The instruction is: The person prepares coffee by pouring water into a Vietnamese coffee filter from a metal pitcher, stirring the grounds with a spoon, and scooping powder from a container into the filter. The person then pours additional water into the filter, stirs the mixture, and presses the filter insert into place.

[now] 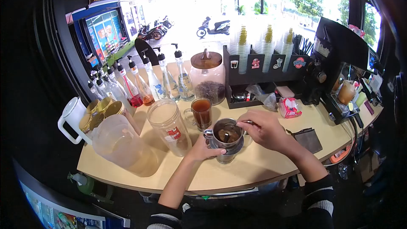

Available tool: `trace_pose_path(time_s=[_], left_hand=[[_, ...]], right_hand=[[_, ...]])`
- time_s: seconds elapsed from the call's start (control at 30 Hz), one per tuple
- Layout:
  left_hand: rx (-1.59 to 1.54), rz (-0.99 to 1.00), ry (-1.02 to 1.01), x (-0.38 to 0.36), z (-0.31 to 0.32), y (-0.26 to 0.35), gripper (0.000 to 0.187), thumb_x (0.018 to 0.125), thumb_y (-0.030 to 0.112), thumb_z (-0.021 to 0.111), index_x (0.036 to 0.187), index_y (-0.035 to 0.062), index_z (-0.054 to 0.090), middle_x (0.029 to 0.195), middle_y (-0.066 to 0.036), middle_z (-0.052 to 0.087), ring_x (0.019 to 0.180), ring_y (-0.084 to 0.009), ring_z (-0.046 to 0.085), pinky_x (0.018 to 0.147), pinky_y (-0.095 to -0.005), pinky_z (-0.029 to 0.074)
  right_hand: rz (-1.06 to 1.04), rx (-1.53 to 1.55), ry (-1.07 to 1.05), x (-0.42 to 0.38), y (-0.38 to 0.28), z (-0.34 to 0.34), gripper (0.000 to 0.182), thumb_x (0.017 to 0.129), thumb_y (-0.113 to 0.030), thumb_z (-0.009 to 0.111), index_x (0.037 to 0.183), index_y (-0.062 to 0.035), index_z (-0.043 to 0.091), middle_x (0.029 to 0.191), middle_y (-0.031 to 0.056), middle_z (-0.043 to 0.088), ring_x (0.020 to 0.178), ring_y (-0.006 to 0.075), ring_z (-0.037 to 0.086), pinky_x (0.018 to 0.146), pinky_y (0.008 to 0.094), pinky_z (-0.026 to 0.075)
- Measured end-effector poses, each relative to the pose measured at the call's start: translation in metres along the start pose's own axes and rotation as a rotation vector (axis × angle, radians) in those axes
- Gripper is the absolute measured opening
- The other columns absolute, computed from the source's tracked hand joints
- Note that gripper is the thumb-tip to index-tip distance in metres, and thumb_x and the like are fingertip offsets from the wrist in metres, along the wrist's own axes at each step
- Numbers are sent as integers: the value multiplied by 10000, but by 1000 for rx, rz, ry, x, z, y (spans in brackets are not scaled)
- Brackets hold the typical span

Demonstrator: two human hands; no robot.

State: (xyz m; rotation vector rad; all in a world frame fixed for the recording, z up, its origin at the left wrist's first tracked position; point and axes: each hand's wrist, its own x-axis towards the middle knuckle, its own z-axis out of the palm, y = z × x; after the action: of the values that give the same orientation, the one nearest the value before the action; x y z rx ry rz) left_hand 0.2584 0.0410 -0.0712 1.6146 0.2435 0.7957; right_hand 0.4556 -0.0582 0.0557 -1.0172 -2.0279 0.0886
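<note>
A small metal drip filter (228,134) with dark contents stands on a glass near the front edge of the counter. My left hand (202,149) is wrapped round the filter's lower left side, its thumb across the front. Above the filter's right rim, my right hand (263,129) pinches the handle of a spoon, whose lower end is inside the filter. Just behind and to the left is a glass mug of brown drink (201,113). A tall clear plastic container with a red label (170,129) stands left of my left hand.
On the left are a frosted jug (121,144), a white pitcher (74,118) and several pump bottles (153,80). Behind stand a wooden-lidded jar (207,76) and a black cup organiser (267,64). A dark pouch (308,140) and a coffee machine (339,101) are on the right.
</note>
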Motion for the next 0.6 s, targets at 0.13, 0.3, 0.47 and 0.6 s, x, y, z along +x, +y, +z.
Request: trace_pose_path(time_s=[0.13, 0.3, 0.47, 0.6], left_hand=[[-13, 3, 24, -1, 1, -2, 868, 626, 170, 833, 1344, 1, 376, 1242, -86, 529, 1156, -177, 491, 1012, -345, 375], [-63, 35, 34, 1, 6, 6, 866, 616, 176, 834, 1331, -11, 382, 1244, -92, 526, 1154, -173, 490, 1007, -341, 378], [-83, 52, 32, 2, 8, 9, 864, 614, 178, 834, 1327, -13, 385, 1239, -93, 528, 1151, -174, 492, 1006, -341, 377], [-58, 43, 43, 2, 8, 12, 863, 609, 183, 836, 1322, -12, 391, 1231, -89, 530, 1147, -172, 493, 1006, -341, 376]], right_hand=[[-23, -38, -77, 0, 8, -1, 99, 847, -72, 601, 918, -8, 576, 773, 134, 571, 727, 331, 584, 642, 392, 476], [-119, 5, -256, 4, 3, -9, 111, 842, -45, 581, 943, -6, 558, 885, 138, 564, 843, 331, 568, 718, 398, 474], [-111, -71, -227, 3, 1, -4, 108, 830, -33, 576, 926, 3, 542, 860, 137, 550, 817, 340, 563, 715, 405, 475], [-79, -53, -226, 5, 4, -5, 123, 823, -27, 576, 938, -1, 540, 870, 141, 544, 809, 345, 558, 720, 416, 472]])
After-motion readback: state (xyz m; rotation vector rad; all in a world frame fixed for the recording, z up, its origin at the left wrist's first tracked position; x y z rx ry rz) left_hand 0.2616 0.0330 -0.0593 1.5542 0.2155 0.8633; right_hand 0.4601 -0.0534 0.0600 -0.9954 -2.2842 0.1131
